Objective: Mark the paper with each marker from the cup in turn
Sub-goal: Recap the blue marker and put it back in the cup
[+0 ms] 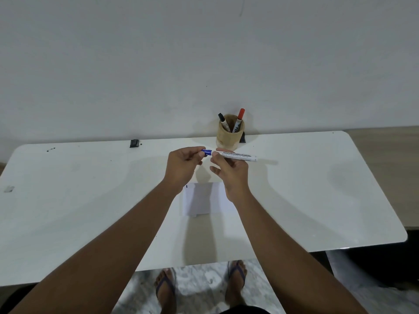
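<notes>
I hold a blue-capped white marker (240, 156) level above the table. My left hand (181, 165) pinches its blue cap (206, 152); my right hand (229, 169) grips the barrel just beside the cap. Cap and barrel meet with no visible gap. Below my hands lies the white paper (204, 201), with a short blue mark (186, 186) at its far left corner. Behind, against the wall, stands the tan cup (229, 138) with a black-capped marker (224, 121) and a red-capped marker (239, 120) upright in it.
The white table (317, 189) ends at a rounded right edge. A small black clip (134, 143) sits at its back edge, another dark piece (242, 138) beside the cup, a grey scrap (9, 189) at far left. My feet in sandals (235, 275) show below.
</notes>
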